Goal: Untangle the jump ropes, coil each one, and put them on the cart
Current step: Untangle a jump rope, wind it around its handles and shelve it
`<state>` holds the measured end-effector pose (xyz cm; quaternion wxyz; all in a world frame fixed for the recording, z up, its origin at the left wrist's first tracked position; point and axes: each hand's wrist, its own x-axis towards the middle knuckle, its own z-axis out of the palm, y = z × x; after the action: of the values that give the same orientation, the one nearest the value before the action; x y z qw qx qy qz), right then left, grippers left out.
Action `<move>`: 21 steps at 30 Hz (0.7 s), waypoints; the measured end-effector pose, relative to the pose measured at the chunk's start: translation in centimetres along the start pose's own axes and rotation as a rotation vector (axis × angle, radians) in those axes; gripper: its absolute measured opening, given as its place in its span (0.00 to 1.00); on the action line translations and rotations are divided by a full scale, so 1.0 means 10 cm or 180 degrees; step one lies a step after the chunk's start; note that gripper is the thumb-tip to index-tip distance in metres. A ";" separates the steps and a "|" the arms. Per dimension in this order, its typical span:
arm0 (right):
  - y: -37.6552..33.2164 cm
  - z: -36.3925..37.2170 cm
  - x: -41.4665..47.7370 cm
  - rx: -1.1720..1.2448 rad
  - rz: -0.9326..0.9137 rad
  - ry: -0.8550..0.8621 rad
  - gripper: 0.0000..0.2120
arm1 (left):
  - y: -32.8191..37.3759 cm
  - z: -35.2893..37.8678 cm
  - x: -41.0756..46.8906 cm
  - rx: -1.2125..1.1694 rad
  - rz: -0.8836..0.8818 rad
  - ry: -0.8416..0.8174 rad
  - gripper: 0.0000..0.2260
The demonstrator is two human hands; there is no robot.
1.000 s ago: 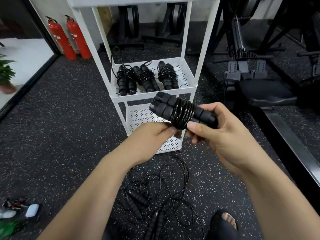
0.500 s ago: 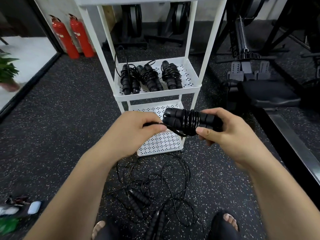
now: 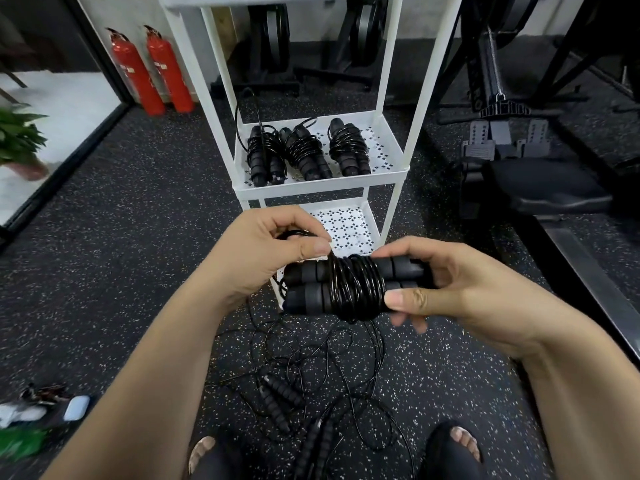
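Tangled jump ropes (image 3: pixel 311 393) sprawl on the speckled black rubber floor (image 3: pixel 121 271), just ahead of the person's feet (image 3: pixel 464 441). Above them, the right hand (image 3: pixel 467 292) wraps round the handles of a coiled rope (image 3: pixel 349 285), and the left hand (image 3: pixel 263 251) pinches its loose cord. Beyond stands the white cart (image 3: pixel 322 183), with three wound ropes (image 3: pixel 304 150) on its middle shelf. Two red fire extinguishers (image 3: pixel 152 71) stand by the far wall.

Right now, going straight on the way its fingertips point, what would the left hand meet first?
Probably the coiled jump rope in the right hand; the left hand points rightward at it.
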<state>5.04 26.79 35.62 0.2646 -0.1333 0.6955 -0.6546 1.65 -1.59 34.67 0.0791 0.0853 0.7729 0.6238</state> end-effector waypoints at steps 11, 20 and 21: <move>-0.01 0.07 0.03 0.1135 -0.0734 0.0749 0.22 | -0.15 0.35 0.03 0.0038 -0.0694 0.0096 0.20; 0.21 0.02 0.15 0.0198 -0.0896 0.2080 0.17 | -0.10 0.60 0.01 0.1517 -0.0266 -0.0376 0.12; 0.23 0.00 0.16 0.0090 -0.0862 0.2175 0.17 | -0.09 0.59 0.00 0.1576 -0.0244 -0.0417 0.12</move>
<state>4.12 26.15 33.09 -0.0702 0.0058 0.7107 -0.7000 2.96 3.81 32.61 0.1293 0.1129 0.8979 0.4053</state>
